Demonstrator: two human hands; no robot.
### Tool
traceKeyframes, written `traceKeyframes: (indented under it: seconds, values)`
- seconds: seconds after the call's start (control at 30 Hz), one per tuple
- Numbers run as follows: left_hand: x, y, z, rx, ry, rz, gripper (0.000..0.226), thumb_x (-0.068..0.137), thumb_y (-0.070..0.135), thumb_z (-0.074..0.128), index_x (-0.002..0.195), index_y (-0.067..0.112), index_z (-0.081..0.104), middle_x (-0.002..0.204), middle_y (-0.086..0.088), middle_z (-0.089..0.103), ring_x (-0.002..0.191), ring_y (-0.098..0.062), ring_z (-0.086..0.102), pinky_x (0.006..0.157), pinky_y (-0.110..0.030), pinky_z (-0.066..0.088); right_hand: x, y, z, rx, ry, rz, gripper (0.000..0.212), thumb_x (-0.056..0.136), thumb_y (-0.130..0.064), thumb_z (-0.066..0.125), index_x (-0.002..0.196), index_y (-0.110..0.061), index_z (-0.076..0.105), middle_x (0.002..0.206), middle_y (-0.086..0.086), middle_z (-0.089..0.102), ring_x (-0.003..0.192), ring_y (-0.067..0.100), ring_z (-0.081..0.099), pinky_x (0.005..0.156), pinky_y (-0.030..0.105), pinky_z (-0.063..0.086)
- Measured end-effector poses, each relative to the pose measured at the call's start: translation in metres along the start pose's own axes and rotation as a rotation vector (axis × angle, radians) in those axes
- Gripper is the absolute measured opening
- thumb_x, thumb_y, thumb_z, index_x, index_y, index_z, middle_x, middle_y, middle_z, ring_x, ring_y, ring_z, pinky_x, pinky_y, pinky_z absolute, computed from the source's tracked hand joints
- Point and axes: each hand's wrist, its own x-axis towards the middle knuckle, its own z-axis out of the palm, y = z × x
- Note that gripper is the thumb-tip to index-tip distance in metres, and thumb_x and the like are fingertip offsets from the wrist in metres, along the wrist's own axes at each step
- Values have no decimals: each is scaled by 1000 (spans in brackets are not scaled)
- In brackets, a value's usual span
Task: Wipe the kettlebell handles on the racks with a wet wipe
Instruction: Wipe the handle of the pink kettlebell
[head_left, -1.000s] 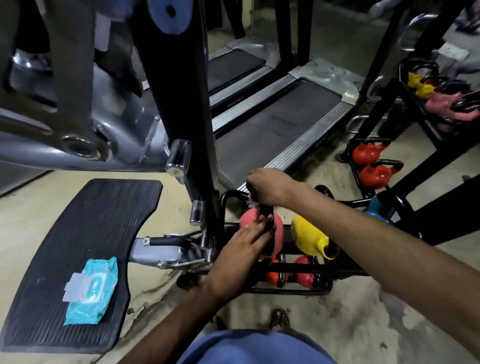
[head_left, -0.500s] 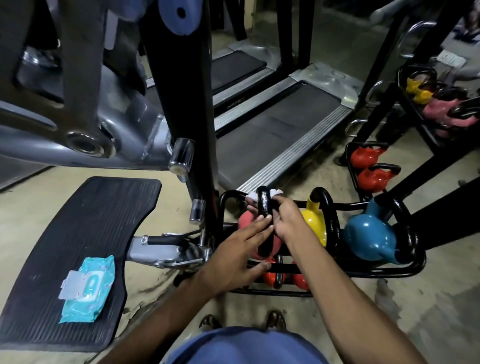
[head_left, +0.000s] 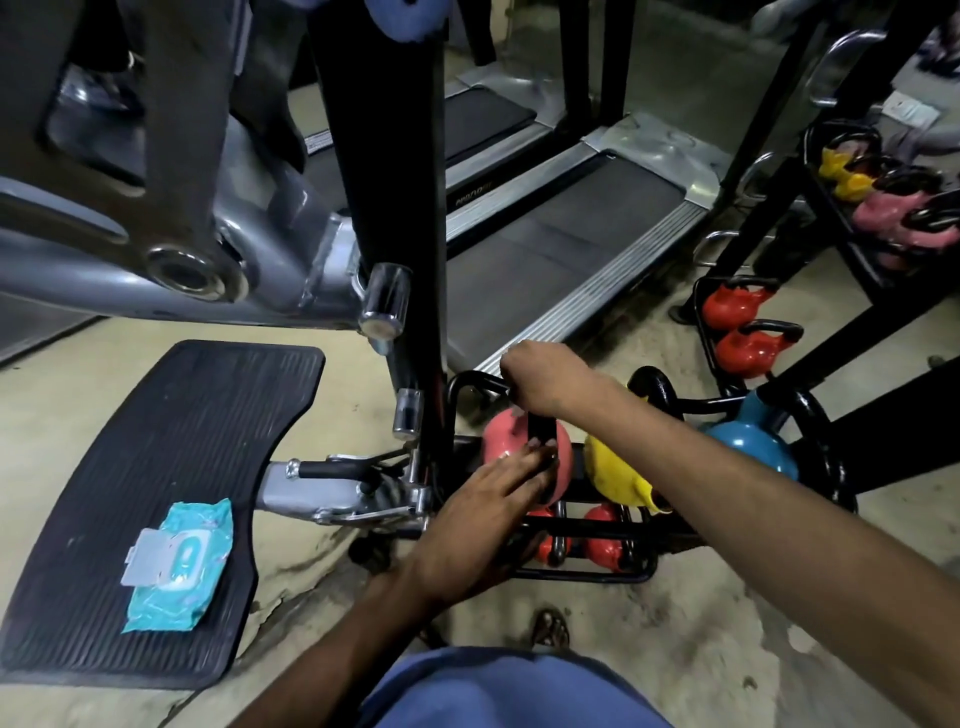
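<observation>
On the low rack (head_left: 587, 574), the pink kettlebell (head_left: 506, 434), likely heavy, rigid and steady, has its black handle (head_left: 537, 431) fisted at the top by the right hand (head_left: 545, 382), any wipe hidden, while the left hand (head_left: 485, 512) rests open-fingered against it.

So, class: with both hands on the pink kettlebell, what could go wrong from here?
1. The left hand steadies the pink kettlebell near the rack bars; if the bell rolls, fingers could get pinched.
2. The right hand covers the handle top, so its lower sides may go unwiped.
</observation>
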Motion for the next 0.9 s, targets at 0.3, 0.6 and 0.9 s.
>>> traceKeyframes:
  seconds: [0.3, 0.6, 0.9]
  values:
    - [1, -5, 4, -84, 28, 3, 73, 97, 34, 62, 160, 13, 32, 170, 2, 19, 158, -12, 12, 125, -41, 27, -69, -25, 55, 1618, 512, 737, 34, 96, -36, 63, 95, -5, 76, 90, 13, 78, 84, 30, 74, 80, 41, 60]
    - [1, -5, 3, -80, 14, 15, 72, 98, 34, 62, 160, 13, 32, 171, 4, 18, 158, -11, 12, 124, -39, 28, -49, -22, 32, 2419, 231, 819, 36, 103, -15, 37, 90, 5, 64, 75, 20, 74, 65, 29, 74, 67, 43, 62]
    - [-15, 3, 11, 0, 40, -4, 63, 93, 36, 58, 149, 9, 47, 161, -9, 39, 152, -22, 32, 122, -38, 33, -44, -25, 43, 187, 359, 182, 28, 97, -30, 49, 103, -12, 69, 122, 6, 60, 108, 27, 66, 80, 40, 58]
